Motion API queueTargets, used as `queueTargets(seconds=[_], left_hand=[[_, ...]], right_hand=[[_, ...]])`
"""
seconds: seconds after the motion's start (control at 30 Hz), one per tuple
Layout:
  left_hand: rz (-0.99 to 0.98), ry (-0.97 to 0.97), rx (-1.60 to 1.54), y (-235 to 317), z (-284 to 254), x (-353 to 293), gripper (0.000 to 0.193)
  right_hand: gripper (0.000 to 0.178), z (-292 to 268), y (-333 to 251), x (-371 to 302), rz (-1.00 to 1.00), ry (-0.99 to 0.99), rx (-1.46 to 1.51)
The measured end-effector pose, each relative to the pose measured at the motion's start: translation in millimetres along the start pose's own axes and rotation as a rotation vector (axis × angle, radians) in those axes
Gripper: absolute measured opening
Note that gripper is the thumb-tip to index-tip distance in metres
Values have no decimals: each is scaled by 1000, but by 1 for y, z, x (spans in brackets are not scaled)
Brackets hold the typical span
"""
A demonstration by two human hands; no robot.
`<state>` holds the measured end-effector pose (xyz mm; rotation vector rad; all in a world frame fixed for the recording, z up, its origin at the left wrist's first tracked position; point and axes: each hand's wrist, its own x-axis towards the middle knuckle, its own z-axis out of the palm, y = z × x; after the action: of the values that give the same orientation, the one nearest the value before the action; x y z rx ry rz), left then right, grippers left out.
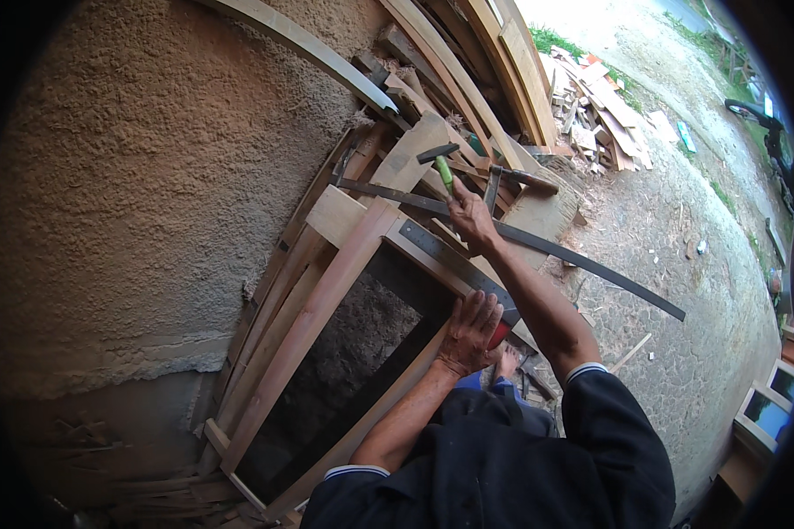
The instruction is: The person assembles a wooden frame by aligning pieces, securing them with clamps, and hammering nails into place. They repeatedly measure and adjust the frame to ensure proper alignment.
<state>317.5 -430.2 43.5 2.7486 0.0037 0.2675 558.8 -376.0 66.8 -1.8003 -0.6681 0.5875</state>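
My right hand (pixel 473 218) is closed round a hammer, its green handle (pixel 444 174) showing above the fist and its dark head (pixel 438 152) raised above the workpiece. My left hand (pixel 470 333) lies with fingers stretched out over the near right corner of a wooden frame (pixel 313 313). Along the frame's short end runs a flat dark metal strip with holes (pixel 445 254). Something red (pixel 500 333) shows beside the left palm, partly hidden. Under my right forearm passes a long dark metal bar (pixel 591 271), with a wooden handle (pixel 528 180) near its far side.
A rough plastered wall (pixel 168 176) rises on the left. Curved boards (pixel 512 70) and offcuts lean and lie beyond the frame. Scrap wood (pixel 600 115) is heaped on the concrete ground at the far right. A motorcycle (pixel 772 145) stands at the right edge.
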Motion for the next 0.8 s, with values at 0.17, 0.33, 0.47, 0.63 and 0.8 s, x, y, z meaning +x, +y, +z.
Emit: queueTargets(seconds=[0.17,0.33,0.47,0.63,0.8], left_hand=[[23,21,-3,-2,1,3,82],[10,29,-40,-1,1,-1,81],[-6,-43,13,-1,2,-2,81],[33,56,-22,-3,4,-1,82],[-4,-21,-10,-3,6,-3,82]], right_hand=[[49,-15,18,5,-65,-361,-100],[47,-6,14,2,5,-78,52],[47,-2,-6,-15,28,-269,-13],[45,-41,-12,-36,71,-432,-83],[49,-48,-4,-42,221,-165,60]])
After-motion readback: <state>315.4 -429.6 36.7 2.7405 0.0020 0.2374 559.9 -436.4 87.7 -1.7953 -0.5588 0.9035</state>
